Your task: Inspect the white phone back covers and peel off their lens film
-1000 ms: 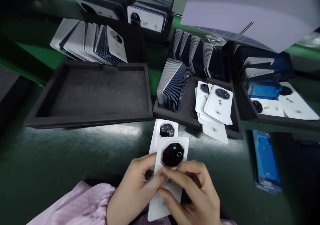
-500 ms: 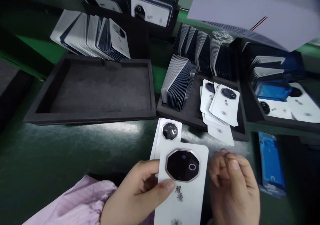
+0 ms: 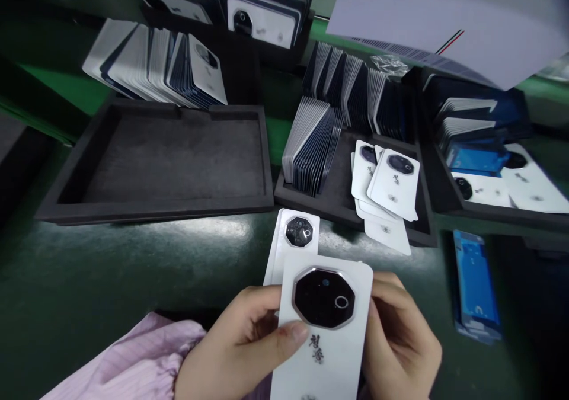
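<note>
Left hand (image 3: 242,344) grips a white phone back cover (image 3: 326,335) by its left edge, thumb on the face; right hand (image 3: 400,341) clasps the right edge from behind. The cover is held above the dark counter (image 3: 133,269), over a second cover (image 3: 293,243) lying there. An empty black tray (image 3: 173,157) sits beyond.

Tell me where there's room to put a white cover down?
The black tray on the left has a bare floor. The green table between that tray and the left hand is bare too, and so is a strip between the right hand and the blue sheet. The middle tray is crowded with covers. Both hands hold a white cover.
</note>
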Demonstrator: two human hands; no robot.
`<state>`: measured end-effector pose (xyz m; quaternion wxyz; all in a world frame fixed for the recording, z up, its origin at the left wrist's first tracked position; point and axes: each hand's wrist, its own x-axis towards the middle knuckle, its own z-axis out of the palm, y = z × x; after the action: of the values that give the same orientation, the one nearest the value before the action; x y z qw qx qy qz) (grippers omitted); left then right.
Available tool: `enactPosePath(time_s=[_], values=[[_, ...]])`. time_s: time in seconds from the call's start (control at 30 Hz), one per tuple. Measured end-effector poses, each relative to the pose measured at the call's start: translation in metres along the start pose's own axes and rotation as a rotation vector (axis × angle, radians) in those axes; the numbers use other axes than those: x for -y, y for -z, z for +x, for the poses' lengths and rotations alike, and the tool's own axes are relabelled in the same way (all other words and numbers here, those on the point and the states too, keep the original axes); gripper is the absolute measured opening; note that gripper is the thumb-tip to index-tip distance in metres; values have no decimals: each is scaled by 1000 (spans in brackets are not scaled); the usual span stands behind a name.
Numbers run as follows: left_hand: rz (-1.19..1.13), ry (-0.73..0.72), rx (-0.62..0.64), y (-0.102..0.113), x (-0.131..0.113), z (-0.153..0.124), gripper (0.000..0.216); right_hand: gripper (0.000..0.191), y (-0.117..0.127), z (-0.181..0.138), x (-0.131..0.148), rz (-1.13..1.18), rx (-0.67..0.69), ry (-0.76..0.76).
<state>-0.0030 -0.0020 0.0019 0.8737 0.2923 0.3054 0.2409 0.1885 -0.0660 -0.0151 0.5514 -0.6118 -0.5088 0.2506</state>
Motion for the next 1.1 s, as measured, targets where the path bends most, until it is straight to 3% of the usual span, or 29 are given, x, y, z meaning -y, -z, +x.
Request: enactPosePath(time_s=[0.1,0.3,0.53,1.1], values=[[11,-15,13,-2,-2,1,21,28,6,-1,1,0,134,59],[-5,-25,17,0,1,0,21,28,11,-3,2,104,247,87],[-7,-15,39,3,7,-1,23,25,8,0,5,74,221,128],[-54,58,101,2,-5,2,25,23,4,4,9,99,217,135]])
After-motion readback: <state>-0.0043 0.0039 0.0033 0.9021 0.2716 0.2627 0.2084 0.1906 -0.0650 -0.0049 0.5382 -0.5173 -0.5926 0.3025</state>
